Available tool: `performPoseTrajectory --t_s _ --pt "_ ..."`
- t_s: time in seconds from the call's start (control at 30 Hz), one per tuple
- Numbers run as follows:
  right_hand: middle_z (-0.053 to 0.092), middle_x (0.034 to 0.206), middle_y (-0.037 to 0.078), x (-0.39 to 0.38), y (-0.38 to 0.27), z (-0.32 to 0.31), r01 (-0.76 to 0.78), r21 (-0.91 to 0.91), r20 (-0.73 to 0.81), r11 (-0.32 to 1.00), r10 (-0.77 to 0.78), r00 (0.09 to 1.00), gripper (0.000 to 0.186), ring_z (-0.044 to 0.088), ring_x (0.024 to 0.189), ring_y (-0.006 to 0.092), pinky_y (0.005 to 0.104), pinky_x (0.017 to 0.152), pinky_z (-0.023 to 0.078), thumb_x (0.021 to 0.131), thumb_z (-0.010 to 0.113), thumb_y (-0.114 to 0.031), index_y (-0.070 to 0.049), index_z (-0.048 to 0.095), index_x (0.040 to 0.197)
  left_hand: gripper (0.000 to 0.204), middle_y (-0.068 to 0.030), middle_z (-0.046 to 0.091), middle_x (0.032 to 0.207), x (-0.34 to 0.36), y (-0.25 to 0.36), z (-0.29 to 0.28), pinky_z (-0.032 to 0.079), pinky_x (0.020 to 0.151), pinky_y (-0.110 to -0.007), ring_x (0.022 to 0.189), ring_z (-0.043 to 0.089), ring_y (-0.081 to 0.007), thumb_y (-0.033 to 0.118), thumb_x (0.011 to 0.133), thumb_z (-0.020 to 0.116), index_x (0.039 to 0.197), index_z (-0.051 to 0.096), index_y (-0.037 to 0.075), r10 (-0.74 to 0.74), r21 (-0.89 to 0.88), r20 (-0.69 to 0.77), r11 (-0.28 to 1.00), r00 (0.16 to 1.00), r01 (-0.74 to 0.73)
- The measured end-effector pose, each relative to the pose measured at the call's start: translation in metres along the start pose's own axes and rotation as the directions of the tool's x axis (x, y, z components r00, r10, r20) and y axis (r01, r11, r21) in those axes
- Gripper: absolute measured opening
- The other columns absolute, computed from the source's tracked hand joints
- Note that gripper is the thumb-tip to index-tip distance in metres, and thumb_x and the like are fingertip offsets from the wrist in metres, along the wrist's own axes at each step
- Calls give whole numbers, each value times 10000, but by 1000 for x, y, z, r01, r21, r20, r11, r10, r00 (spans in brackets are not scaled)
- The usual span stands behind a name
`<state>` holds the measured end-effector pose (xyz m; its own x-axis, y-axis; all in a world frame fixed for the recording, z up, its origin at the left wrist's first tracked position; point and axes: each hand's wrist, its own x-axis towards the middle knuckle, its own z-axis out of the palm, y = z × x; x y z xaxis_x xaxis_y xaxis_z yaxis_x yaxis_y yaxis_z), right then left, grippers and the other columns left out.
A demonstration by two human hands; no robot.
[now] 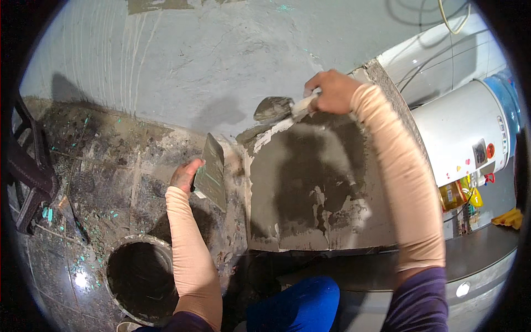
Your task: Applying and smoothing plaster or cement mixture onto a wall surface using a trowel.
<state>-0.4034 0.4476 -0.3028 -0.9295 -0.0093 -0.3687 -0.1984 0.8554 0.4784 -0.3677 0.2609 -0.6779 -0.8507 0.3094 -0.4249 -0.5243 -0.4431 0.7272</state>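
A person's right hand (334, 93), fingers closed around the handle, holds a trowel (273, 110) at the far left corner of a cement-smeared block (310, 182), beside a gray wall (265, 44). The left hand (186, 176) grips a flat board (211, 174), tilted steeply above the dirty floor (116, 160). A round bucket (140, 238) stands near the left forearm (191, 249); a scraper (69, 213) lies farther left.
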Motion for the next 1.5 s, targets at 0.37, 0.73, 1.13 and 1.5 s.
performPoseTrajectory --t_s 0.37,0.73,1.13,1.5 --pt "642 890 255 -112 -104 192 84 726 -477 682 413 776 415 626 801 433 452 708 520 802 669 -177 -12 537 1159 312 -32 647 882 27 -42 8 481 711 -372 797 610 -208 337 730 695 928 621 107 -101 -288 72 950 992 118" --pt "603 936 256 -138 -127 274 -4 810 -322 586 450 833 429 589 835 449 484 719 496 840 601 -172 -47 489 1235 275 -47 654 912 112 -77 70 504 693 -418 809 618 -234 368 782 619 926 616 133 -243 -402 253 854 936 331" --pt "628 952 230 -90 -106 257 -95 763 -176 640 348 921 378 605 860 403 444 766 491 802 588 -156 -60 561 1166 341 -5 673 880 143 -89 89 489 569 -357 746 631 -200 443 684 629 886 649 169 -331 -303 201 874 922 380" --pt "634 938 260 -50 -107 269 -86 692 -200 717 305 931 415 615 849 416 463 789 501 801 586 -148 -56 548 1204 351 -54 672 890 142 -100 80 541 639 -413 763 646 -249 397 746 600 947 627 111 -205 -532 308 772 929 347"
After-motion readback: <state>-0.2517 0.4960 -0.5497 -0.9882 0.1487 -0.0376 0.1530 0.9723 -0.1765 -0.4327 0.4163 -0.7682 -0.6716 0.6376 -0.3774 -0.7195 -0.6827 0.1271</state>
